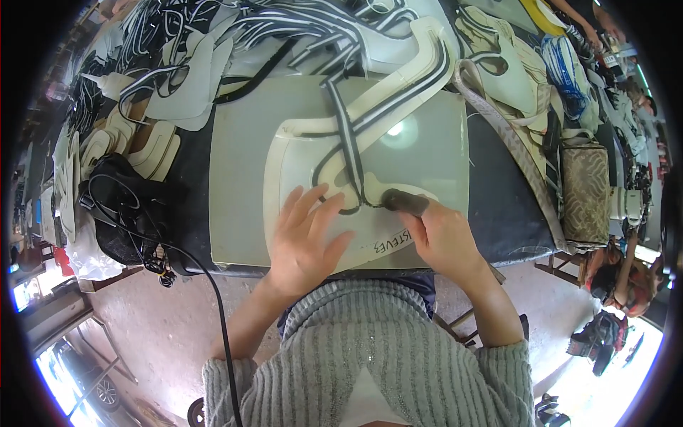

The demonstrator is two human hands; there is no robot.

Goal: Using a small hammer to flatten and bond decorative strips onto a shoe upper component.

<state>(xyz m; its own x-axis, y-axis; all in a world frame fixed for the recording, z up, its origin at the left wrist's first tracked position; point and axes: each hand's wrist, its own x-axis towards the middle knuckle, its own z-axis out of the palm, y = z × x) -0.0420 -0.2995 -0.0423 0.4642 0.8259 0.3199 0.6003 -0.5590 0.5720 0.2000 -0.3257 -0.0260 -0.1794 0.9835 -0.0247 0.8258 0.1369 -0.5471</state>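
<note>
On a pale board (238, 171) lies a cream flat cut piece (281, 153) with curved arms, an outlined cut-out and writing near its lower edge. A black-and-white striped strap (344, 121) crosses it lengthwise, and a second striped strap (398, 96) runs along its upper right arm. My left hand (306, 238) rests on the piece with fingers spread, its fingertips by the curved dark edging. Closed in my right hand (448, 238) is a dark, blunt-ended tool (405, 202), its tip near the lower end of the crossing strap. The tool's exact kind is hidden by my fingers.
Bundles of striped straps (299, 32) heap at the back. White cut pieces (188, 89) and a white nozzle bottle (107, 84) lie left, near a black bag (117, 206) and hanging cable (220, 320). A patterned pouch (585, 188) stands right. Other people sit at far right.
</note>
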